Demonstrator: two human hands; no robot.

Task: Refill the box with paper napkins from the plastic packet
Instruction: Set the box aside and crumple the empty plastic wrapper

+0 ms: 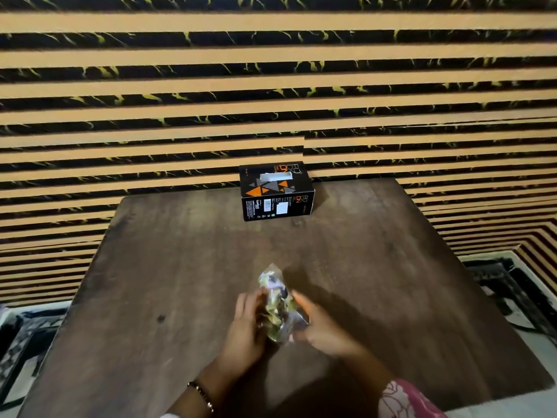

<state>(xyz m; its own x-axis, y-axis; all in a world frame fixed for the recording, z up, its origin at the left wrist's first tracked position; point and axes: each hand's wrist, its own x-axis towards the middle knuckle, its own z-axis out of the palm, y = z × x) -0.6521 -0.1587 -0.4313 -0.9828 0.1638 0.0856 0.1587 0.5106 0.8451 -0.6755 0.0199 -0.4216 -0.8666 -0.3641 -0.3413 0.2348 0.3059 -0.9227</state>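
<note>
A black napkin box with orange and grey triangles stands at the far edge of the brown table, its top slot showing white. Near the table's middle front, a crinkled clear plastic packet is held upright between both hands. My left hand grips its left side and my right hand grips its right side. The packet's contents are blurred and show greenish and dark patches. The box is well beyond the hands, apart from them.
Behind the table runs a wall of tan and black marbled stripes. Dark metal frames stand on the floor to the left and a similar dark frame to the right. The table surface around the hands is bare wood.
</note>
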